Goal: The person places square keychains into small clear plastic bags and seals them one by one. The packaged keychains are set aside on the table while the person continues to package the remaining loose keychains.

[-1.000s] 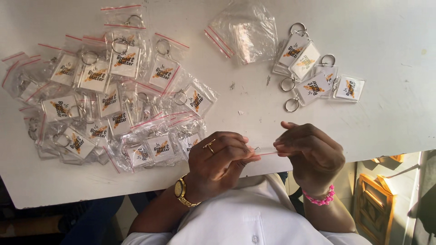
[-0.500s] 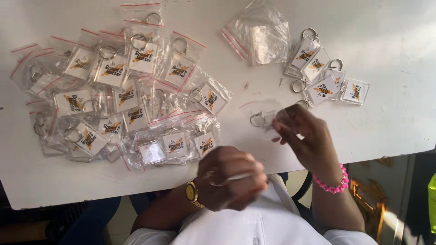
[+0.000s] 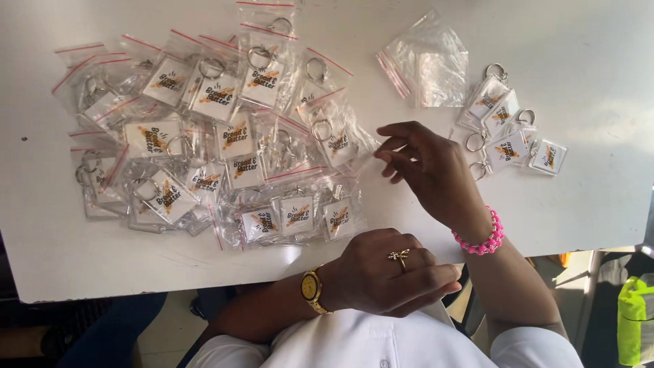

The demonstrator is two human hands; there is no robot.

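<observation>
- At the pile's right edge, the right hand (image 3: 429, 170) has reached out from the desk edge, fingers loosely spread, fingertips touching a bagged keychain (image 3: 338, 146) (apparently just laid down).
- Left hand (image 3: 388, 272) has dropped to the lap, curled shut; whether it pinches anything I cannot tell.
- Empty bags (image 3: 426, 65) and loose keychains (image 3: 507, 133) lie right, on the desk (image 3: 599, 54).

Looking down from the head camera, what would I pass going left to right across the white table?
Pile of bagged keychains → right hand reaching toward the pile's edge → stack of empty clear zip bags → small cluster of unbagged keychains. The left hand rests nearer the body, off the table.
</observation>
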